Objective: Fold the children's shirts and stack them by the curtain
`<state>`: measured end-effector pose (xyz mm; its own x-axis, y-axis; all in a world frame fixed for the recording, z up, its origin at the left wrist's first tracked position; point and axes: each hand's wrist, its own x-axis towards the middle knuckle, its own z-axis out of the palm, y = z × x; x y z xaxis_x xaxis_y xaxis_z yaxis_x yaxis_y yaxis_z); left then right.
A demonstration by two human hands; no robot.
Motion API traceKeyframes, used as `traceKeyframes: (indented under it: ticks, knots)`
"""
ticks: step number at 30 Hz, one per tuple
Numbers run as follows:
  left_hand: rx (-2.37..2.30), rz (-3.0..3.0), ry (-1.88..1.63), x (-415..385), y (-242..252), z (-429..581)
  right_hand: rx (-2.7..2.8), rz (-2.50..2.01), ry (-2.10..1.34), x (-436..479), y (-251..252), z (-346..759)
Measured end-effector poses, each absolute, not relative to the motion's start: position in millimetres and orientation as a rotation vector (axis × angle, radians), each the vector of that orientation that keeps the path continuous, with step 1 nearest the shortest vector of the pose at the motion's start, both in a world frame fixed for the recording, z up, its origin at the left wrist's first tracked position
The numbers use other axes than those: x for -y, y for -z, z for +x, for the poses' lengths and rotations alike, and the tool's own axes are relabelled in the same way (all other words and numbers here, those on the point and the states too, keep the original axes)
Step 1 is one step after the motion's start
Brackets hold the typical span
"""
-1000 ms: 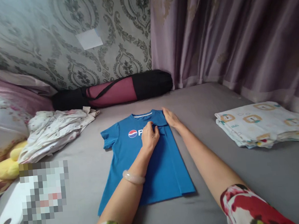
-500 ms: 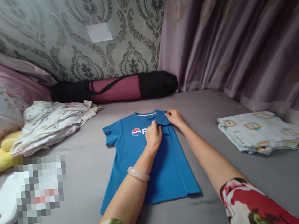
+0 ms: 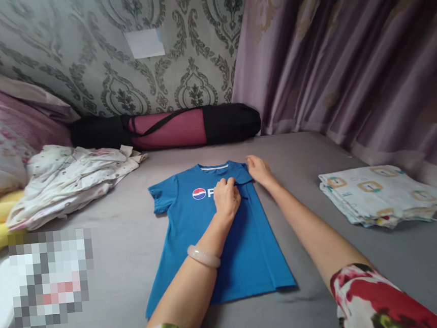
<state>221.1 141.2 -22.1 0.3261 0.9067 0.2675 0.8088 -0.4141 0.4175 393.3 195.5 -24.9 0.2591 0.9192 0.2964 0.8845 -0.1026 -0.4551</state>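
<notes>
A blue T-shirt (image 3: 187,238) with a round logo and partly hidden white lettering lies front up on the bed. Its right side is folded inward, and the sleeve there is turned over onto the chest. My left hand (image 3: 227,199), fingers curled, grips the folded sleeve cloth on the chest; a pale bangle (image 3: 203,256) circles that wrist. At the right shoulder fold is my right hand (image 3: 259,170), fingers bent together against the shirt's edge. Its fingertips are partly hidden, but they seem to pinch the cloth.
Folded printed cloths (image 3: 381,190) lie in a stack at the right. On the left are a crumpled white garment (image 3: 70,177), a yellow plush item (image 3: 1,218) and a white object (image 3: 1,300) beside a blurred patch. A maroon-and-black long bag (image 3: 169,129) lies along the wall.
My right hand has shifted slightly right along the shoulder fold. My left hand stays on the chest, moved a little right, with its fingers more curled.
</notes>
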Motion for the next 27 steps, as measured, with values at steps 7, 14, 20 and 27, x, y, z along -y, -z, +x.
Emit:
traceKeyframes:
  ticks: [7, 14, 20, 27]
  knots:
    - [-1.649, 2.321, -0.638, -146, 25, 218, 1.728, -1.984, -0.191, -195, 26, 364]
    - [-1.755, 2.208, -0.654, -149, 26, 222, 1.460, -2.228, -0.467, -200, 17, 388]
    - [-1.767, 2.182, -0.739, -147, 24, 223, 1.521, -2.237, -0.427, -196, 19, 390]
    - [-1.595, 2.365, -0.741, -149, 29, 222, 1.872, -2.016, -0.073, -194, 16, 376]
